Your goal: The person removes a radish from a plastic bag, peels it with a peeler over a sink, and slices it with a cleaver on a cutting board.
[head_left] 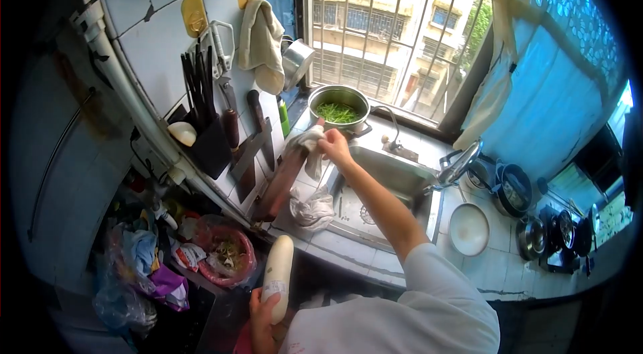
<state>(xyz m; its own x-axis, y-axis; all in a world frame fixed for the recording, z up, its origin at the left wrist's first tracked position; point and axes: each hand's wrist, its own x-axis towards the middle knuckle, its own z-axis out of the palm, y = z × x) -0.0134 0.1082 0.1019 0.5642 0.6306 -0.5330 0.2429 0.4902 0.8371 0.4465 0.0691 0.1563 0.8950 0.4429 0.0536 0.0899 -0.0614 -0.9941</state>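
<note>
A long white daikon radish point(280, 263) with a printed label is in my left hand point(264, 317), low in the view and close to my body. My fingers wrap round its lower part. My right arm reaches out over the sink's left side, and my right hand point(333, 146) pinches a greyish cloth point(310, 143). That cloth hangs by the top end of a wooden board point(281, 183), which leans along the tiled wall. Just below, a second crumpled pale cloth point(313, 209) lies on the counter. A pot point(340, 91) with cut green vegetables stands beyond my right hand.
The steel sink point(429, 201) and its faucet point(462, 163) lie right of my arm. A white pan point(469, 229) and several dark pans stand farther right. Knives point(258, 116) and chopsticks point(196, 86) hang at the left wall, above a pink scrap basin point(248, 267) and plastic bags.
</note>
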